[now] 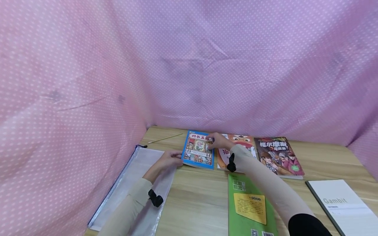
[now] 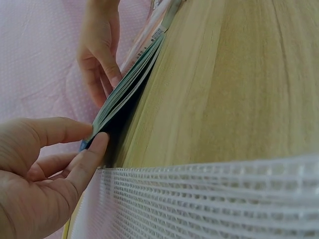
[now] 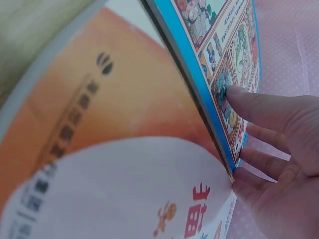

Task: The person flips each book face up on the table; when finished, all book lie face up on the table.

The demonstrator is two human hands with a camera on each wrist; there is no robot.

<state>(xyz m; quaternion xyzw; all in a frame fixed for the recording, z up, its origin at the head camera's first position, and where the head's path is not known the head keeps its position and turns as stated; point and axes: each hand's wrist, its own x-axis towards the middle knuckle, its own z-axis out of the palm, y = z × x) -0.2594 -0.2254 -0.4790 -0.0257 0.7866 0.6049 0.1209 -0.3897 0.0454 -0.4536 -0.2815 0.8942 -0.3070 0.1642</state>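
Observation:
A blue-bordered comic-style book (image 1: 198, 150) lies tilted at the back of the wooden table, its near-left edge lifted in the left wrist view, where the page block (image 2: 130, 74) shows. My left hand (image 1: 170, 159) pinches that lower left corner, thumb on one side and a finger beneath. At the upper right edge, my right hand (image 1: 220, 141) holds the same book, its thumb (image 3: 249, 102) on the cover and its other fingers along the edge. Right beside it, an orange and white book (image 1: 223, 157) lies partly under my right wrist and sleeve.
A dark-covered comic book (image 1: 277, 155) lies farther right, with a white Gambit notebook (image 1: 348, 206) in front of it. Nearer me is a green book (image 1: 251, 205). At left are a white mesh zip pouch (image 1: 133, 177) and a thin gold stick (image 1: 165, 138). Pink dotted cloth (image 1: 189, 65) hangs behind.

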